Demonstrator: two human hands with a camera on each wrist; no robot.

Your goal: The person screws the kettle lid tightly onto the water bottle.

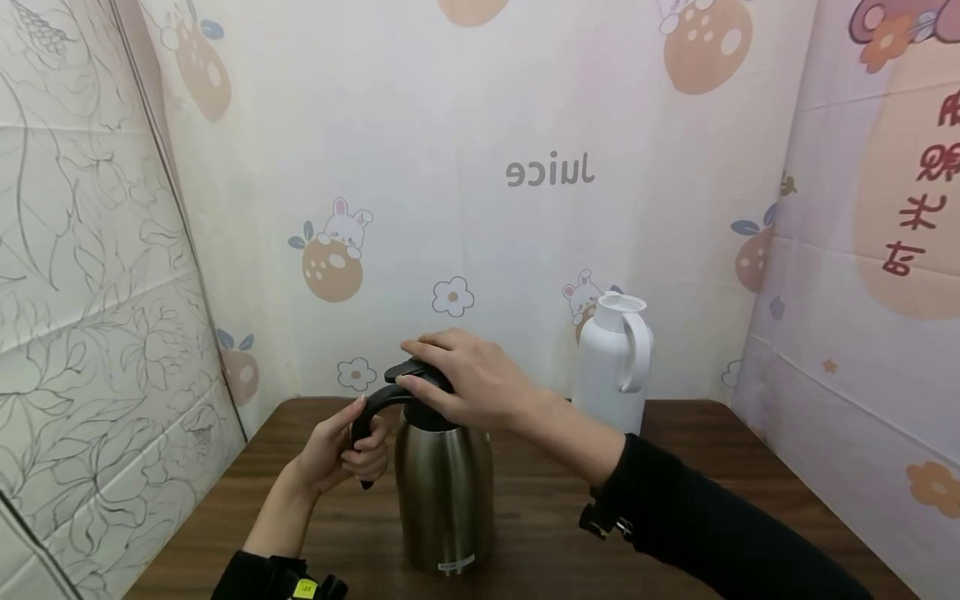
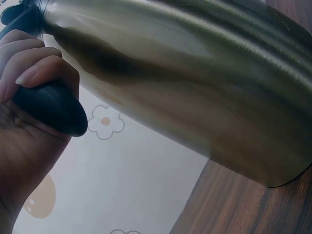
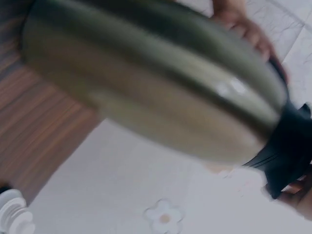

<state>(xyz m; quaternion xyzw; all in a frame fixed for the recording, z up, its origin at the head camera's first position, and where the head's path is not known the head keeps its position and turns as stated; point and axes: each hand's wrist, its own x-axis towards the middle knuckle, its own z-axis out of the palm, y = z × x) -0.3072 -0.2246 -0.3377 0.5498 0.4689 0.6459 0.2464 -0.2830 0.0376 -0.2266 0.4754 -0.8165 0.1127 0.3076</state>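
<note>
A bronze-coloured metal thermos jug (image 1: 444,500) with a black collar and lid (image 1: 426,402) stands upright on the table. My left hand (image 1: 333,450) grips its black handle (image 2: 53,107), fingers curled round it and thumb on top. From the right, my right hand (image 1: 480,379) lies over the lid and holds it, thumb on the near side and fingers across the top. In the right wrist view the fingertips (image 3: 295,187) show only in part beside the black collar. A small label sits low on the jug's body.
A white jug (image 1: 611,367) with a handle stands at the back right of the wooden table (image 1: 555,542), partly behind my right forearm. In the right wrist view a white ridged piece (image 3: 17,214) shows at the lower left corner. Printed cloth walls (image 1: 465,208) enclose the table.
</note>
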